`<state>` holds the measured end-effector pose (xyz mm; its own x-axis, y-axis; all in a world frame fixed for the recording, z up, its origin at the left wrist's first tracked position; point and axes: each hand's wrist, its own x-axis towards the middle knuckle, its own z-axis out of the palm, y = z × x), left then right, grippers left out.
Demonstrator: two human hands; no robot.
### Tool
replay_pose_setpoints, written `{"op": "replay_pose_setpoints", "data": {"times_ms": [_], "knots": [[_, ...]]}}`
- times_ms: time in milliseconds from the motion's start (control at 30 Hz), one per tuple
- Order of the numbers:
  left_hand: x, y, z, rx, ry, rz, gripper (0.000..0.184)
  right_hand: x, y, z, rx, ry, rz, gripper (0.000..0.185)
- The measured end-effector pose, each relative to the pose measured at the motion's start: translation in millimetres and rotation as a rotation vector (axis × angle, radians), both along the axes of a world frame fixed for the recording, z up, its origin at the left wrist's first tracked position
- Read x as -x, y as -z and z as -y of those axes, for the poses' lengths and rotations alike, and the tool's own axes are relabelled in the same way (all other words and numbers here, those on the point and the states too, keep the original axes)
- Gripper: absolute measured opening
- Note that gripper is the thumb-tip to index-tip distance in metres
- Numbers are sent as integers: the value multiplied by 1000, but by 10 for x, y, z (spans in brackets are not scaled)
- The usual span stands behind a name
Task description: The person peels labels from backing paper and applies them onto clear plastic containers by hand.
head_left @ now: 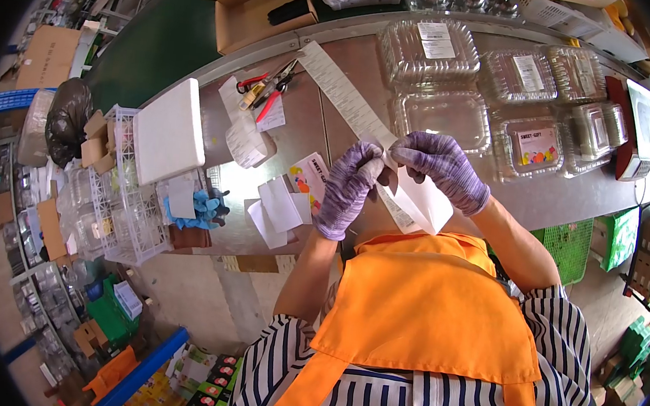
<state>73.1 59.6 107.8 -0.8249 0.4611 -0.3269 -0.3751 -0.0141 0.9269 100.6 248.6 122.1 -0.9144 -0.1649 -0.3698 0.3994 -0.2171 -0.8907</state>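
My left hand (348,186) and my right hand (439,167), both in purple knitted gloves, meet above the front of the metal table. Their fingertips are pinched on a long strip of white printed labels (344,87). The strip runs from the table's back edge down to my hands, and a loose white end (428,203) curls below them. Whether a single label is peeled off is hidden by my fingers. Beside my left hand lie a SWEET-GIFT card (310,176) and some folded white papers (279,208).
See-through plastic boxes (443,119) stand to the right, some labelled, near a red scale (636,127). Pliers and scissors (271,92) lie by a curled label roll (246,142). Leftward are a white board (171,132), a white basket (126,192) and blue gloves (197,210). An open carton (256,8) sits behind.
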Motion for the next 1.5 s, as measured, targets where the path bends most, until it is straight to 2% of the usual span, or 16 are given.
{"op": "replay_pose_setpoints", "data": {"times_ms": [200,333,400,467,533,567,667,733,900,1033,1200,1267,1333,1400,1467,1500], "knots": [[25,87,-41,-19,-27,-211,20,-42,-11,-118,107,68,129,22],[346,389,448,287,-450,-333,23,-60,-58,-578,-83,303,82,19],[556,776,791,-69,-735,-5,8,-114,196,-834,-190,357,-97,17],[584,751,753,-346,-873,-40,13,-197,464,-1055,-399,325,-188,15],[672,829,768,-387,-813,216,23,-258,610,-1161,-556,285,-297,12],[595,861,664,-381,-623,-31,21,-287,677,-1191,-609,268,-329,12],[465,725,267,278,-116,-610,24,-321,708,-1225,-712,209,-337,11],[358,277,24,380,21,-551,33,-343,776,-1253,-730,179,-341,10],[246,395,-458,438,326,-966,57,-343,689,-1289,-828,129,-400,12],[234,235,-867,845,754,-841,65,-321,759,-1355,-836,92,-452,13],[120,573,-1054,1106,871,-864,65,-323,803,-1479,-835,16,-354,21],[132,533,-1036,1104,913,-772,66,-370,798,-1575,-676,263,-327,28],[140,540,-1048,1114,907,-775,68,-361,664,-1430,-818,342,-297,35],[124,608,-1090,1114,899,-781,68,-230,637,-1151,-1162,79,-721,40],[125,519,-1083,1116,893,-735,68,-236,779,-802,-1384,-239,-742,45],[129,480,-1034,1121,886,-708,67,-271,964,-804,-1475,-193,-681,46]]}}
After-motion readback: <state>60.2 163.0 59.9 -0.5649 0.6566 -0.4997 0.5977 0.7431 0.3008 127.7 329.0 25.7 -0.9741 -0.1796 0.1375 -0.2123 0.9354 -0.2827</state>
